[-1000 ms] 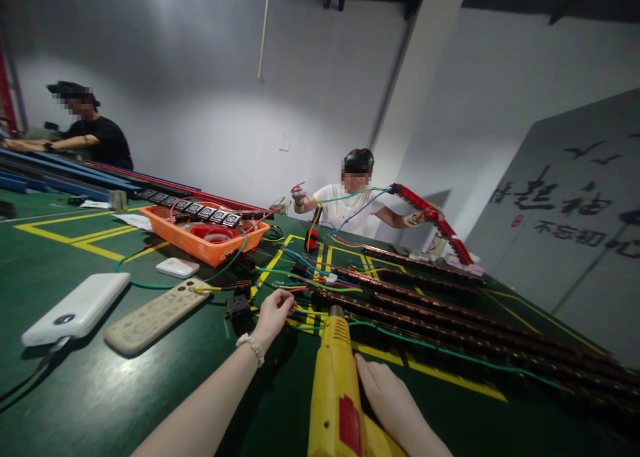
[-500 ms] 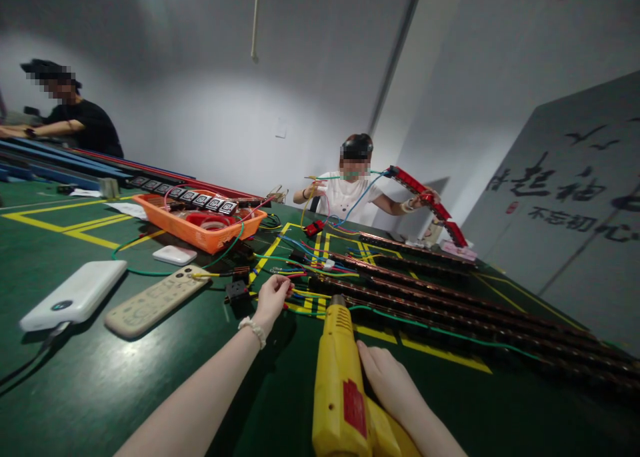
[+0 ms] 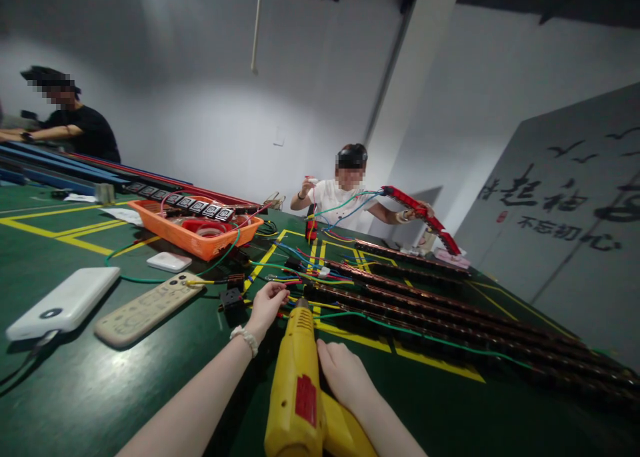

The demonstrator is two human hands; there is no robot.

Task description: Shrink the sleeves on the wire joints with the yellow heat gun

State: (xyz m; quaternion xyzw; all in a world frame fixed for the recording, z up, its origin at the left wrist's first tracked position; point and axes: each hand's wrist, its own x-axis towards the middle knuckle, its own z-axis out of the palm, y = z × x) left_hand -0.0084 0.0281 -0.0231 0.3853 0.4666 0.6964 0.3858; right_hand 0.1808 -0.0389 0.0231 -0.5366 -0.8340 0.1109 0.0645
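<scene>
Minding the gun (image 3: 295, 394): it is towards the bench's (image 3: 90, 404) near edge; our right hand (image 3: 346, 374) half-curls against it, its grip hidden.
Wires (image 3: 327, 304): our left hand (image 3: 267, 307) pinches them.
Nozzle (image 3: 303, 303): just beside that hand; if hot, a slip could burn us or melt insulation.

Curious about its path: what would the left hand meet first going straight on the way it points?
Likely the coloured wires just beyond the left hand, though depth is unclear.
</scene>
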